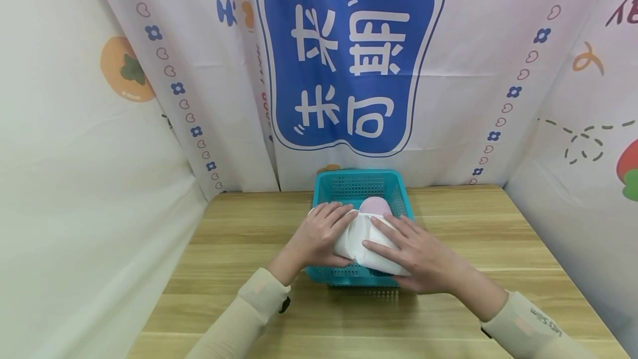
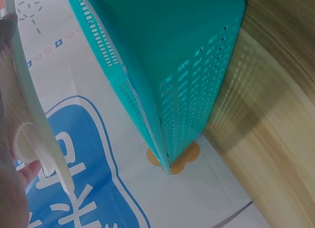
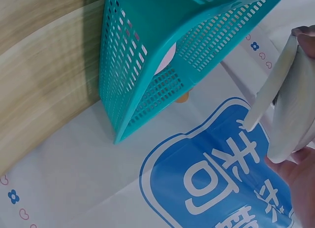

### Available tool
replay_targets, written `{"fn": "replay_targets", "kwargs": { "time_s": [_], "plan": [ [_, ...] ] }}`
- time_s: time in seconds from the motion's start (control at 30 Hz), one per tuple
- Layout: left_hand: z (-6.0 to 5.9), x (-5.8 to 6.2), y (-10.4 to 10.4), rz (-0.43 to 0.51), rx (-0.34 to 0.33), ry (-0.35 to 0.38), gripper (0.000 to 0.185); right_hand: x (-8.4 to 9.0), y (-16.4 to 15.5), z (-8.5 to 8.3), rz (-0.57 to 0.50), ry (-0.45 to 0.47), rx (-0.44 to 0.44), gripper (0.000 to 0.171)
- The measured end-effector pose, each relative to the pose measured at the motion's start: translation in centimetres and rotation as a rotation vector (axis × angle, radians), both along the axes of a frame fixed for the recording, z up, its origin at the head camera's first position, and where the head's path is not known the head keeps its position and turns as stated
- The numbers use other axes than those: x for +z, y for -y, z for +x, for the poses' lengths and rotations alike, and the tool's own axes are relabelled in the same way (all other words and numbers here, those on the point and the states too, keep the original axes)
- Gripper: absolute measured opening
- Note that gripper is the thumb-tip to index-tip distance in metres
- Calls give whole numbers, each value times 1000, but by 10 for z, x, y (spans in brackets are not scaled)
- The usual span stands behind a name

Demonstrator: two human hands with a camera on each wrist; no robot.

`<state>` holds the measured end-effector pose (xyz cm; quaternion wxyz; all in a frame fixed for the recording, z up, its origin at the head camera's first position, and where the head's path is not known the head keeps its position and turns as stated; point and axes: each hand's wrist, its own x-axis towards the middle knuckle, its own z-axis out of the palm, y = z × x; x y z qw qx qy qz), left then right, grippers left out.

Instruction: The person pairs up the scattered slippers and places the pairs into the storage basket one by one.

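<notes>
Above the front of a turquoise plastic basket [image 1: 344, 280], both hands hold white ribbed slippers close together. My left hand [image 1: 319, 234] grips the left slipper [image 1: 343, 244], fingers over its top and thumb low down. Around the right slipper [image 1: 379, 259] curl the fingers of my right hand [image 1: 423, 256]. A pale pink rounded thing [image 1: 375, 205] shows inside the basket behind them; its lower part is hidden. From the left wrist, a white sole edge [image 2: 37, 100] appears at the far left. Two white slabs, one the slipper's edge [image 3: 270, 87], are seen from the right wrist.
The basket stands on a wood-grain table [image 1: 239, 237] near its back edge. Behind it hangs a white cloth with a blue printed panel [image 1: 349, 60]. White cloth walls [image 1: 75, 181] close in both sides.
</notes>
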<state>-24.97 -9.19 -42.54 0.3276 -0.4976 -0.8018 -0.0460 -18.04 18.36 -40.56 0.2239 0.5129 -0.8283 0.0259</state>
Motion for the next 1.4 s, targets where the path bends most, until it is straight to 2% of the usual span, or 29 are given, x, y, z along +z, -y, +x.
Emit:
{"fn": "replay_targets", "kwargs": {
  "time_s": [0.3,0.8,1.4],
  "plan": [
    [-1,0,0,-23,6,25,100,0,2,1,9,-15,-11,92],
    [0,1,1,-66,24,69,102,-3,5,2,-39,-44,-11,88],
    [-2,6,3,-76,16,-30,105,-5,2,-1,-82,-83,-18,87]
  ]
}}
